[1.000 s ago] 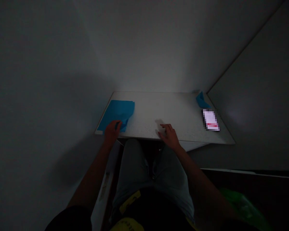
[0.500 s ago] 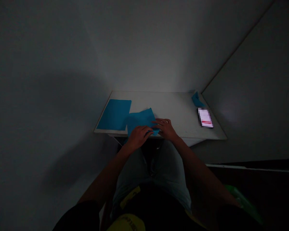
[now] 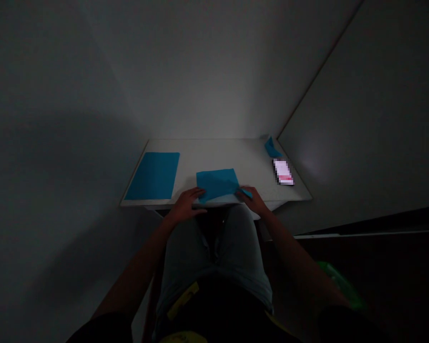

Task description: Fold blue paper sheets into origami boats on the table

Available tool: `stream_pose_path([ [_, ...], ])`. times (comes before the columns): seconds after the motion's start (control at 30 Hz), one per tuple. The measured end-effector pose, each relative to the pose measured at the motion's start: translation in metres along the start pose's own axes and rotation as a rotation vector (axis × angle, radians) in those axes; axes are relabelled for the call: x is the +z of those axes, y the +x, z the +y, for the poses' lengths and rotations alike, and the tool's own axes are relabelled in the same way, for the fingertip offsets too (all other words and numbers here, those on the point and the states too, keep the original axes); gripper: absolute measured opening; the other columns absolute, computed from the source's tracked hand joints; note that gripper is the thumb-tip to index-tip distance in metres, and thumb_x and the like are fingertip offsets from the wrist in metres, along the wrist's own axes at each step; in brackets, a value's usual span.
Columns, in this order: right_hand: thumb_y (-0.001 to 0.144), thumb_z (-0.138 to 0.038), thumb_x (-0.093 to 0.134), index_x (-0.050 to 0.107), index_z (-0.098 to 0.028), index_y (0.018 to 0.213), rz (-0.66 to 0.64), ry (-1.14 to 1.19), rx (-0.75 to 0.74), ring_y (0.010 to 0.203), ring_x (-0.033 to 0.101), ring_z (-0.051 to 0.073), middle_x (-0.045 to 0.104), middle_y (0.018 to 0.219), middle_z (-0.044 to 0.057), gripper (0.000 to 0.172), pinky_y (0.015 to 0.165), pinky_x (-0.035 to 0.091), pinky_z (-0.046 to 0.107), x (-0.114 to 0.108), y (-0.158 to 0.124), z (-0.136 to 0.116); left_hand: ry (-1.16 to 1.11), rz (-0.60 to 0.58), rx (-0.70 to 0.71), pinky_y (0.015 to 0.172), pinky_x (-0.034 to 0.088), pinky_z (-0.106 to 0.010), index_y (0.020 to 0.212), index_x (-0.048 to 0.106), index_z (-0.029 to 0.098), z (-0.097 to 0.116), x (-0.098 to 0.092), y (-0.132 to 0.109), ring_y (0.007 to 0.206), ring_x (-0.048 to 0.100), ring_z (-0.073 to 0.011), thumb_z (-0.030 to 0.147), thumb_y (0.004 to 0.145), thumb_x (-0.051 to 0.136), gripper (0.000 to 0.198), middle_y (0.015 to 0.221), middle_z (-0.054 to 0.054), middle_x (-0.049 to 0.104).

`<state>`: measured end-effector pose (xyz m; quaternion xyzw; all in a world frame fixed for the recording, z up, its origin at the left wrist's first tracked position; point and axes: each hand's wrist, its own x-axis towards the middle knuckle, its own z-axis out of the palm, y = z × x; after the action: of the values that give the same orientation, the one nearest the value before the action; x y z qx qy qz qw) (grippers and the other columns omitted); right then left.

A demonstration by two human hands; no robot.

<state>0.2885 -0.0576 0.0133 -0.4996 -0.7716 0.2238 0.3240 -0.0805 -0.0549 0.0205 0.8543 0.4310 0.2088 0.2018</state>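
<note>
A single blue paper sheet point(image 3: 218, 183) lies near the front edge of a small white table point(image 3: 214, 152). My left hand point(image 3: 186, 206) holds its near left corner and my right hand point(image 3: 253, 200) pinches its near right corner, which is lifted slightly. A stack of blue paper point(image 3: 153, 175) lies flat at the table's left end, apart from both hands.
A lit phone point(image 3: 283, 172) lies at the table's right side, and a small folded blue paper piece point(image 3: 271, 146) sits in the back right corner. White walls close in on the left, back and right. A green object point(image 3: 343, 286) shows dimly at lower right.
My left hand pulled one blue sheet off the left stack and slid it to the table's middle. Both hands now grip its near corners. The view shifted right.
</note>
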Motion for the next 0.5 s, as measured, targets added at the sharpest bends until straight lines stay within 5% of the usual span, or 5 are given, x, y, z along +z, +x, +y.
stream_pose_path([
  [0.1, 0.102, -0.065, 0.048, 0.071, -0.024, 0.09, 0.039, 0.012, 0.138, 0.073, 0.07, 0.025, 0.074, 0.076, 0.005, 0.049, 0.076, 0.059, 0.04, 0.005, 0.008, 0.002, -0.068, 0.099, -0.053, 0.11, 0.054, -0.046, 0.108, 0.081, 0.024, -0.001, 0.007, 0.018, 0.116, 0.074, -0.0282, 0.052, 0.101, 0.063, 0.034, 0.117, -0.01, 0.08],
  [0.27, 0.094, -0.058, 0.059, 0.064, -0.023, 0.122, 0.161, 0.029, 0.253, 0.069, 0.066, 0.022, 0.074, 0.086, 0.004, 0.045, 0.066, 0.056, 0.035, 0.015, 0.021, 0.011, -0.088, 0.172, -0.178, 0.091, 0.057, -0.039, 0.079, 0.07, 0.021, 0.0, 0.018, 0.034, 0.087, 0.071, -0.0224, 0.047, 0.102, 0.058, 0.037, 0.086, -0.006, 0.073],
  [0.37, 0.089, -0.047, 0.065, 0.05, -0.018, 0.147, 0.227, -0.034, 0.258, 0.08, 0.069, 0.024, 0.073, 0.118, 0.014, 0.067, 0.076, 0.06, 0.041, 0.021, 0.027, 0.009, -0.057, 0.298, -0.274, 0.096, 0.056, -0.041, 0.097, 0.068, 0.02, 0.003, 0.025, 0.034, 0.102, 0.07, -0.0253, 0.04, 0.092, 0.071, 0.021, 0.105, -0.009, 0.07],
  [0.5, 0.088, -0.033, 0.067, 0.048, -0.016, 0.156, 0.293, -0.282, 0.153, 0.129, 0.061, 0.037, 0.056, 0.154, 0.023, 0.073, 0.107, 0.053, 0.056, 0.026, 0.03, -0.005, 0.037, 0.417, -0.296, 0.116, 0.047, -0.053, 0.144, 0.053, 0.016, 0.016, 0.031, 0.037, 0.14, 0.054, -0.0359, 0.027, 0.083, 0.078, 0.067, 0.145, -0.021, 0.056],
])
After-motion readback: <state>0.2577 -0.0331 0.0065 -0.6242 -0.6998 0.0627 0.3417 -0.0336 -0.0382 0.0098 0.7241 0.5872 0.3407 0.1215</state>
